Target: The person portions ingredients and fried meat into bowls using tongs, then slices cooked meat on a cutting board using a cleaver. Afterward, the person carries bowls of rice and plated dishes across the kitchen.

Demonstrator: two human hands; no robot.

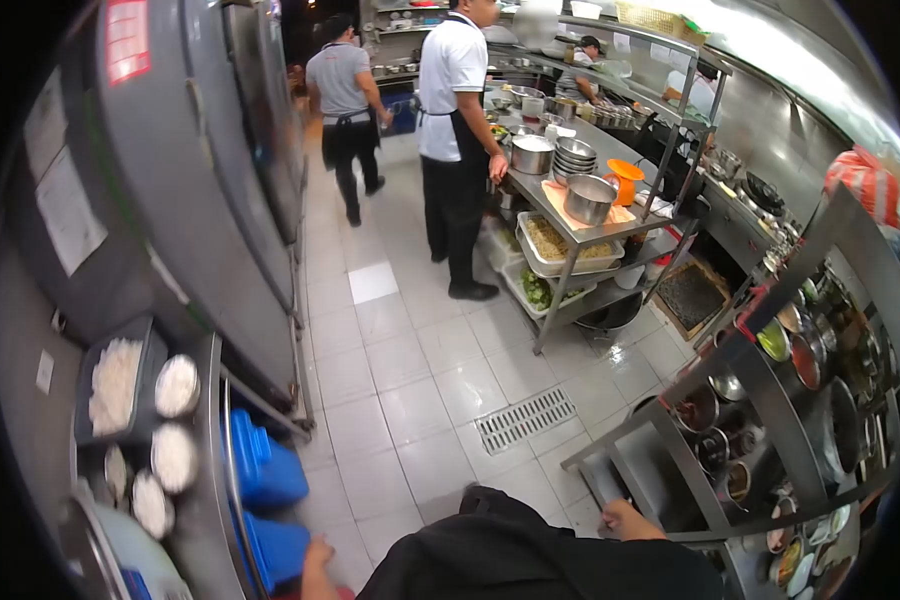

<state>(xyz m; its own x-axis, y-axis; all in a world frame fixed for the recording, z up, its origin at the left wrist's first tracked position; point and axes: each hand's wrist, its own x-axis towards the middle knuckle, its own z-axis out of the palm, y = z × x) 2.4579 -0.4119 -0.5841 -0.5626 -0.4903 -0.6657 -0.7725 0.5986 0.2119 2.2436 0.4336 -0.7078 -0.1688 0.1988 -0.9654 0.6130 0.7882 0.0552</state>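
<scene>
At the bottom of the head view, my left hand (317, 555) hangs low beside the blue bins (265, 465); its fingers are too small and blurred to read. My right hand (620, 519) is near the lower edge of the steel rack (660, 455) on the right, with its fingers curled. Whether it holds anything cannot be made out. Between the hands, the black clothing (530, 555) on my body covers the lower middle of the view.
Ahead, a person in a white shirt (453, 70) stands beside a steel table (590, 233) with pots. Another person in grey (340, 72) is farther back. A drain grate (525, 418) lies in the floor. White-filled containers (177, 385) stand at left.
</scene>
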